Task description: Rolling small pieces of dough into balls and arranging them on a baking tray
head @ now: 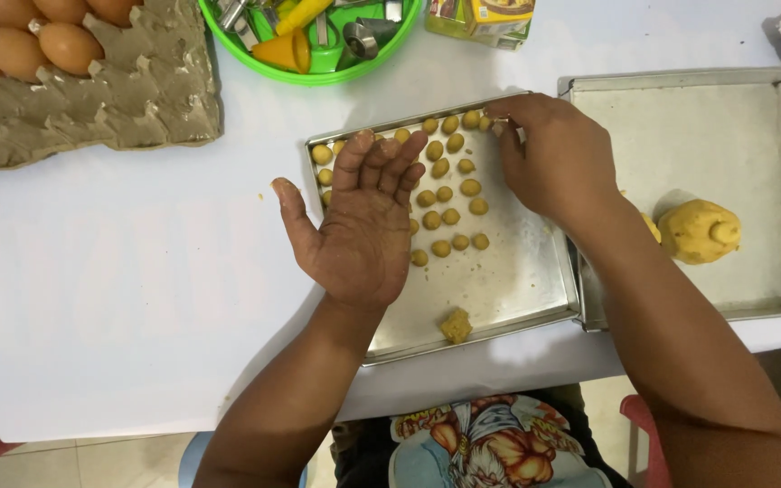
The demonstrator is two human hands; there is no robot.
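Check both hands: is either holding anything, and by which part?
Left hand is open, palm up, holding nothing. Right hand reaches the dough balls; fingertips hidden, so cannot tell.

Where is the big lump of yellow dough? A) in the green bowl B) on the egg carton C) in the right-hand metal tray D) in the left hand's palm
C: the big dough lump sits alone in the right-hand metal tray, while the left hand is open and empty, palm up, over the tray of small dough balls, and the right hand reaches to that tray's far edge.
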